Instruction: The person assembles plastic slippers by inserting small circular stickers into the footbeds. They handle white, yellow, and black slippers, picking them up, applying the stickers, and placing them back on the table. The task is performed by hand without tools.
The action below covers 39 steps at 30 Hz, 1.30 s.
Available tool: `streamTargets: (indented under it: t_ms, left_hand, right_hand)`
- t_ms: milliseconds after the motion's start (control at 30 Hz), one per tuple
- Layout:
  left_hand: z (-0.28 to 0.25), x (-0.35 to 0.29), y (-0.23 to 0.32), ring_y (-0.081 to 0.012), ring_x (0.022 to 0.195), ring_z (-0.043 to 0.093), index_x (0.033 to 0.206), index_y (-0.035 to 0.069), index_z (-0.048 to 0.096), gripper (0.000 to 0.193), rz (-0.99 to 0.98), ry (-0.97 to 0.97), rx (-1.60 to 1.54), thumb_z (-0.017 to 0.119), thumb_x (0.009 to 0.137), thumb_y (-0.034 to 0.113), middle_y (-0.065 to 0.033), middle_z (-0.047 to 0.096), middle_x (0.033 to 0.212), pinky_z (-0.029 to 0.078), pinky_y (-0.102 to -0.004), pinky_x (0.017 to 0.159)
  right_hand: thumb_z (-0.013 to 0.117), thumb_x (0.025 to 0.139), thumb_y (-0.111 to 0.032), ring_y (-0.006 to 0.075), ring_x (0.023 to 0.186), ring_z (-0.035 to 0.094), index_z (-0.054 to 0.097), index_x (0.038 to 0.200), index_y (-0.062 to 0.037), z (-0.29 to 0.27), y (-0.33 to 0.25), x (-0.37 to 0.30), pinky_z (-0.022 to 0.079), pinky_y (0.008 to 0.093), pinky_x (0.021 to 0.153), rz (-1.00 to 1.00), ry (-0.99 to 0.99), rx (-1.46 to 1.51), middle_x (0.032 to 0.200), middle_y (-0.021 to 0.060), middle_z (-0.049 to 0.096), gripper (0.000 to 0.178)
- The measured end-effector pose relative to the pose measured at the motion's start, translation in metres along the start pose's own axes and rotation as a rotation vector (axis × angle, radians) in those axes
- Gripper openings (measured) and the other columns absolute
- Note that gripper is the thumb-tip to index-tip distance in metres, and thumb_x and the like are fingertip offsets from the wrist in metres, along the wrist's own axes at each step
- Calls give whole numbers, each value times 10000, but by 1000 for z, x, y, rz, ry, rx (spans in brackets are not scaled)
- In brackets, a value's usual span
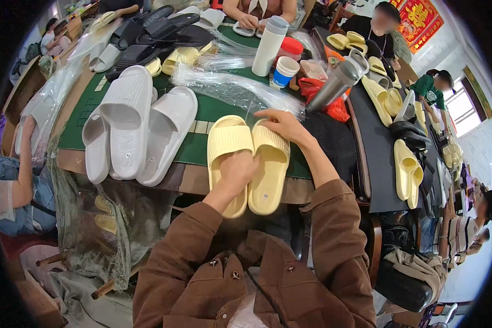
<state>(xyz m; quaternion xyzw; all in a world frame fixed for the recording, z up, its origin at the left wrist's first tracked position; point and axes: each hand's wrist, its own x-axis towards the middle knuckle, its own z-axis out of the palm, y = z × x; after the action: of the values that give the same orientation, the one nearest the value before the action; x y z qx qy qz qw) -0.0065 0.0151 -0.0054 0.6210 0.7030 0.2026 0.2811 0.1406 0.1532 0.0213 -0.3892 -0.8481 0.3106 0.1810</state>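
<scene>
A pair of pale yellow slide slippers is side by side at the table's front edge, toes away from me, heels overhanging it. My left hand (239, 170) reaches into the foot opening of the left slipper (229, 142), fingers bent and partly hidden by the strap, gripping it near the inner edge. At the toe of the right slipper (268, 186), my right hand (284, 126) curls its fingers over the strap's front. To the left, several light grey slippers (127, 136) lie together, one stacked on top.
Clear plastic bags (235, 90) lie beyond the yellow pair. A white bottle (270, 46), a paper cup (285, 71) and a steel tumbler (336, 82) stand behind. Black slippers (153, 33) are heaped far left. A dark table (380, 175) with yellow slippers adjoins at right; other people sit around.
</scene>
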Motion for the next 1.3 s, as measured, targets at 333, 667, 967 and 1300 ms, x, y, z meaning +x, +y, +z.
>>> streamTargets:
  t_ms: [333, 667, 967, 1300]
  left_hand:
    - [-5, -2, 3, -438, 913, 620, 1052, -61, 613, 579, -42, -24, -16, 452, 917, 479, -296, 636, 982, 492, -490, 816]
    - [-6, -2, 2, -431, 916, 623, 1084, -63, 603, 577, -32, -15, -40, 471, 899, 467, -295, 636, 996, 493, -484, 815]
    - [-8, -6, 5, -429, 955, 608, 1259, -66, 460, 614, -10, 7, -68, 531, 885, 415, -306, 600, 1088, 489, -491, 818]
    - [5, 3, -12, -397, 943, 612, 1182, -68, 484, 552, 59, -49, -28, 551, 887, 394, -269, 577, 1106, 495, -471, 787]
  right_hand:
    - [621, 845, -171, 174, 788, 656, 628, 922, -4, 7, -2, 5, 502, 311, 711, 20, 37, 61, 840, 105, 689, 183]
    - [484, 968, -119, 227, 922, 671, 457, 1022, -9, 21, -9, 6, 522, 265, 680, 247, 427, 917, 1024, 163, 654, 126]
    - [483, 956, -103, 167, 785, 647, 452, 1000, 13, 23, -11, 9, 501, 245, 591, 190, 715, 778, 925, 147, 663, 128]
    - [515, 957, -259, 28, 538, 390, 555, 1132, -11, 33, -22, 28, 307, 190, 479, 268, 224, 705, 720, -15, 542, 306]
